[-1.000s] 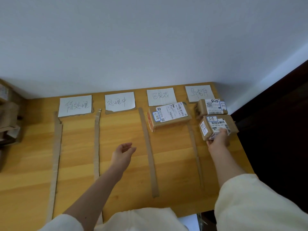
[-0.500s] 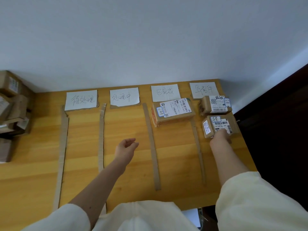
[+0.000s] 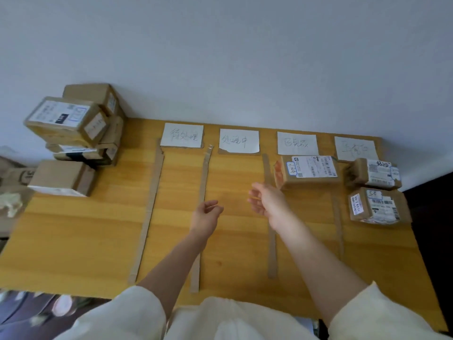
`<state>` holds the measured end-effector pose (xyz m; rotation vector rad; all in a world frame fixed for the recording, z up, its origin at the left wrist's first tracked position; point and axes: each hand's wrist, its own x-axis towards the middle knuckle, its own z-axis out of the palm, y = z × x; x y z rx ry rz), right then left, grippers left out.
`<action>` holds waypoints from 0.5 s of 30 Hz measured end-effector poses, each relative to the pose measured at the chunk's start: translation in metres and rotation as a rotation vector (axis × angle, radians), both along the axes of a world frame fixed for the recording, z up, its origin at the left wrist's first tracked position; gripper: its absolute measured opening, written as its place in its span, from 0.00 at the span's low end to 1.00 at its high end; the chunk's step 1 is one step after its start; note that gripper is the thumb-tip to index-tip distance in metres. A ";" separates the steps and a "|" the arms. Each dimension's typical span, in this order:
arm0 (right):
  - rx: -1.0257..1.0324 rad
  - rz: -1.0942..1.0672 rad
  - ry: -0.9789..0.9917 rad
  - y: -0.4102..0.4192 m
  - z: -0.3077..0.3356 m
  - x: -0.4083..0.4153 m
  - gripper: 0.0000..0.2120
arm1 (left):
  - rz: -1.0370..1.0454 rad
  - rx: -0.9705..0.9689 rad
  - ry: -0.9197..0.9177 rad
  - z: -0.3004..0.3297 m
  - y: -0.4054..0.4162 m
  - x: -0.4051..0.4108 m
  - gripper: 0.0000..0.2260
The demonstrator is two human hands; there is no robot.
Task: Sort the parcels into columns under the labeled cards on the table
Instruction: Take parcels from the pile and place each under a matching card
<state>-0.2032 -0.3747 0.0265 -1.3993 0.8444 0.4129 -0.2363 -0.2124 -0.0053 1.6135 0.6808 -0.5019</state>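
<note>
Four white labelled cards lie along the far edge of the wooden table (image 3: 73, 241): first card (image 3: 182, 135), second card (image 3: 239, 141), third card (image 3: 297, 143), fourth card (image 3: 355, 148). One brown parcel (image 3: 307, 171) lies under the third card. Two parcels lie under the fourth card, a far one (image 3: 373, 173) and a near one (image 3: 376, 206). A pile of unsorted parcels (image 3: 73, 123) stands at the far left. My left hand (image 3: 206, 215) and my right hand (image 3: 268, 201) hover over the table's middle, fingers loose, holding nothing.
Cardboard strips (image 3: 150, 217) mark the column borders on the table. A single brown box (image 3: 62, 177) sits in front of the pile. The wall runs behind the cards. The table's right edge drops off beside the fourth column.
My right hand has let go of the near parcel in the fourth column and swung left to the table's middle. The view has turned left, bringing the parcel pile into sight.
</note>
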 end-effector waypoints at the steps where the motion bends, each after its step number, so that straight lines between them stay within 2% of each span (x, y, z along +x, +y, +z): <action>1: -0.004 0.101 0.008 0.019 -0.001 -0.001 0.05 | 0.027 -0.001 0.000 0.000 0.011 -0.001 0.09; 5: -0.006 0.325 0.008 0.093 -0.004 -0.004 0.05 | 0.123 -0.024 -0.001 0.000 0.064 -0.002 0.10; 10: -0.047 0.408 0.030 0.181 -0.012 -0.003 0.04 | 0.246 -0.003 -0.003 -0.002 0.146 -0.001 0.10; 15: -0.050 0.474 0.061 0.256 -0.020 0.006 0.05 | 0.482 0.036 -0.012 -0.007 0.234 0.007 0.10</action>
